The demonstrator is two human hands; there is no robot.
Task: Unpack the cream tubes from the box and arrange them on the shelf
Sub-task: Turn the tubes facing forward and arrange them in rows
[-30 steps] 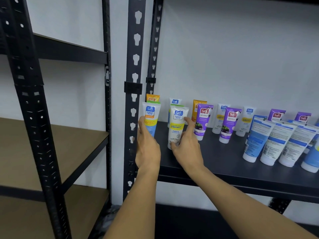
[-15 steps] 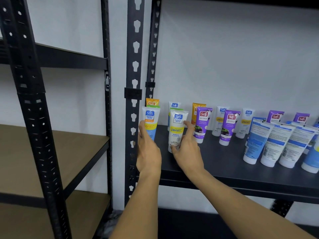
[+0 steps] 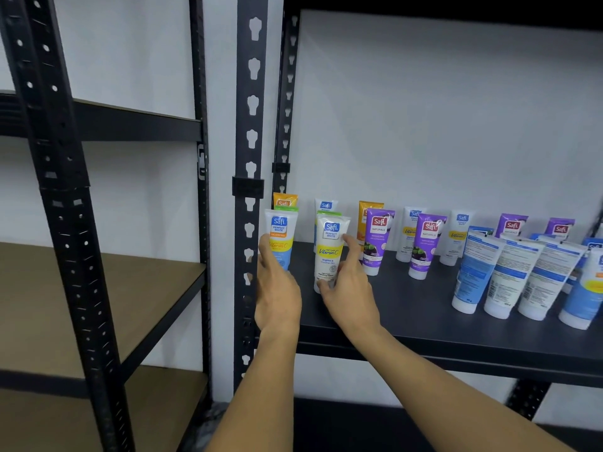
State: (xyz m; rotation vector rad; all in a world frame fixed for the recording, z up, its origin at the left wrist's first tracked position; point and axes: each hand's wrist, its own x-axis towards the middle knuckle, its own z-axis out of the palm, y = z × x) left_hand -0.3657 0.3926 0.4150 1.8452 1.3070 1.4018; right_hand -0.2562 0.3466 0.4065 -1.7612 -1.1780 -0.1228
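On the far left stands a rack with a brown shelf (image 3: 98,288). Next comes a black post (image 3: 249,125). The left hand (image 3: 277,288) holds a blue and white tube (image 3: 280,238) with its fingers wrapped round it (the tube stands up). The right hand (image 3: 349,288) pinches a white and yellow tube (image 3: 329,252) standing on the black shelf (image 3: 424,308). More tubes stand in rows, like 1 purple tube (image 3: 377,239) and 1 blue tube (image 3: 473,272).

Head view (close) toward shelf (image 3: 424,308)
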